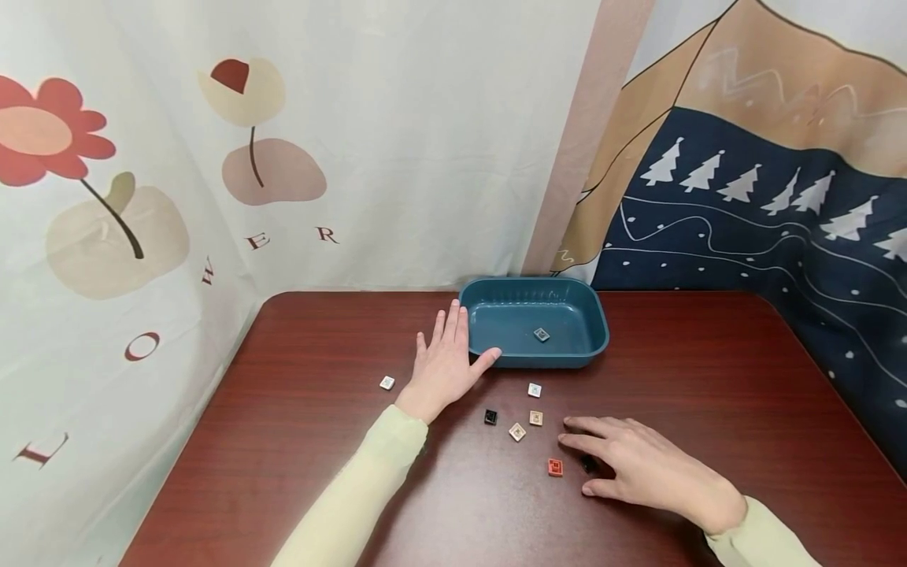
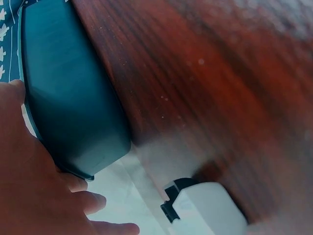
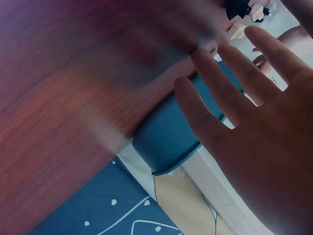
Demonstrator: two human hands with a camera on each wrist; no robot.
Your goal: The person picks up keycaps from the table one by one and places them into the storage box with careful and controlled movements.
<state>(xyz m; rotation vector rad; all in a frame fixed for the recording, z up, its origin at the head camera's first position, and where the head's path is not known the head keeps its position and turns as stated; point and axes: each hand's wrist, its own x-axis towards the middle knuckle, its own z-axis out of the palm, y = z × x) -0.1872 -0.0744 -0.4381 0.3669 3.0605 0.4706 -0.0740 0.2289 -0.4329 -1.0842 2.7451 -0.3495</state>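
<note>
My left hand lies against the left end of a blue plastic basin, its fingers stretched out and the thumb over the near rim. Inside the basin sits one small grey square piece. Over the table's right side, my right hand has its fingers spread, with nothing visibly gripped. A black piece shows partly between its thumb and fingers; the rest is hidden. Left of that hand is a red square piece. The pieces resemble keycaps, but their exact kind is unclear.
Between the hands lie a black piece, a white piece and two beige pieces. Another white piece lies left of my left wrist. Printed curtains hang behind the dark red table.
</note>
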